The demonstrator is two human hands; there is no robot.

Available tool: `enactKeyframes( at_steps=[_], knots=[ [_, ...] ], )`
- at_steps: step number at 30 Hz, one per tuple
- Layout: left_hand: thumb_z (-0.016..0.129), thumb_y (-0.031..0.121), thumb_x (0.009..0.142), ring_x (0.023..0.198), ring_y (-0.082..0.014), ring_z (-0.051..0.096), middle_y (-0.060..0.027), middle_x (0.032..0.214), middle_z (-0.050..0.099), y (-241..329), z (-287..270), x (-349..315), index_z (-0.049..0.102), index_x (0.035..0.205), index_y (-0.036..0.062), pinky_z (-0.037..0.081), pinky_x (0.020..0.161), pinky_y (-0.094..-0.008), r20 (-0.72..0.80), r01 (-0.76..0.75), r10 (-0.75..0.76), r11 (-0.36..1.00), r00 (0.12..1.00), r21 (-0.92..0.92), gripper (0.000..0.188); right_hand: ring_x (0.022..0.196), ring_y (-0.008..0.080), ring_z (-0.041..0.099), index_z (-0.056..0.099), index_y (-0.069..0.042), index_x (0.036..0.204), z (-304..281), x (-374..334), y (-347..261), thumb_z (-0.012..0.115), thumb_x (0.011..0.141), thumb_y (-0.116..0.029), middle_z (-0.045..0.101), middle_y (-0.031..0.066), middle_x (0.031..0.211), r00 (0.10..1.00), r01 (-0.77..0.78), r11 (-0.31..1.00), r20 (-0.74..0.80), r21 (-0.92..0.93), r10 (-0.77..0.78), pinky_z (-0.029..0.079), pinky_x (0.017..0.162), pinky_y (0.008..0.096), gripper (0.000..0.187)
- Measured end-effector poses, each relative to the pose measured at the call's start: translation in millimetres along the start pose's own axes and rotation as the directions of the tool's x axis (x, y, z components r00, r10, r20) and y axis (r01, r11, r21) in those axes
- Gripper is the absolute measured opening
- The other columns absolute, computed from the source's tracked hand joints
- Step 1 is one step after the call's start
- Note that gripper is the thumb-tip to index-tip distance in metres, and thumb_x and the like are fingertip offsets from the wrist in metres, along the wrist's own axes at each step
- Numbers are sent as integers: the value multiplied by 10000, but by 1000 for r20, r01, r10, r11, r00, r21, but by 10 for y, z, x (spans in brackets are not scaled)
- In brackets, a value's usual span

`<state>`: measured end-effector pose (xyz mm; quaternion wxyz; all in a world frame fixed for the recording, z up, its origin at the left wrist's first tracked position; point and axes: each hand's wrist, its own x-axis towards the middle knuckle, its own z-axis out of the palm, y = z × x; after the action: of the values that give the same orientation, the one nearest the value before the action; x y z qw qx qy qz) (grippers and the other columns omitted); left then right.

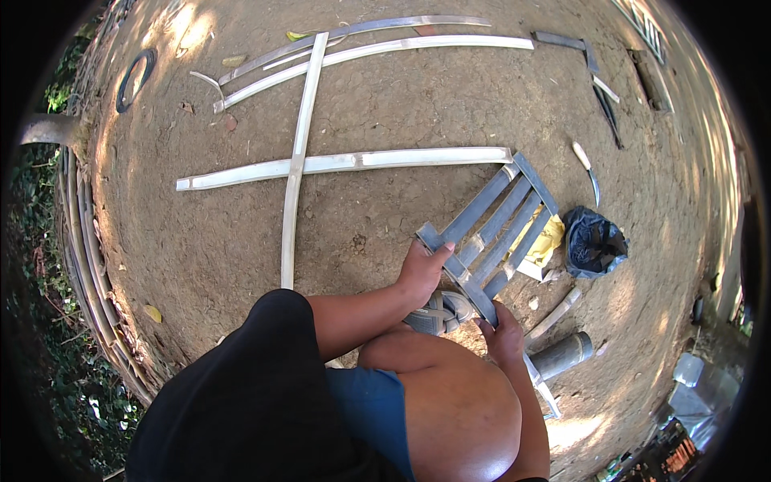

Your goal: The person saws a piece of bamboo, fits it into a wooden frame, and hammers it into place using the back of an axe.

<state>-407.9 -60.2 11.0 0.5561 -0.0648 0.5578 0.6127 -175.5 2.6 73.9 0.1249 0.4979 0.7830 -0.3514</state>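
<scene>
Between my hands is a small slatted frame (491,223) of dark bamboo, with several slats running between two crosspieces. My left hand (424,273) is closed round the near crosspiece at its left corner, thumb on top. At the other end of that crosspiece, my right hand (503,336) grips with its fingers bent; its fingertips are partly hidden. The frame tilts away from me, and its far corner meets or overlaps the end of a long pale bamboo strip (401,158). Under the near crosspiece, a sandalled foot (438,312) shows beside my bent knee.
Another pale strip (303,120) crosses the first, with more strips (385,45) beyond. To the right lie a white-handled curved knife (588,169), a black plastic bag (593,245), a yellow bag (542,241) and a bamboo tube (562,356). A black coil (127,84) lies far left.
</scene>
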Motion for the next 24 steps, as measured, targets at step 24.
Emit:
enactKeyframes(
  at_steps=[24],
  knots=[
    [716, 187, 996, 1121, -192, 591, -63, 1198, 600, 291, 70, -86, 530, 1244, 57, 484, 1032, -422, 31, 74, -72, 994, 997, -84, 336, 1141, 305, 631, 670, -129, 1224, 82, -289, 137, 768, 854, -240, 701, 89, 1120, 950, 25, 985, -309, 168, 29, 402, 1056, 481, 398]
  ],
)
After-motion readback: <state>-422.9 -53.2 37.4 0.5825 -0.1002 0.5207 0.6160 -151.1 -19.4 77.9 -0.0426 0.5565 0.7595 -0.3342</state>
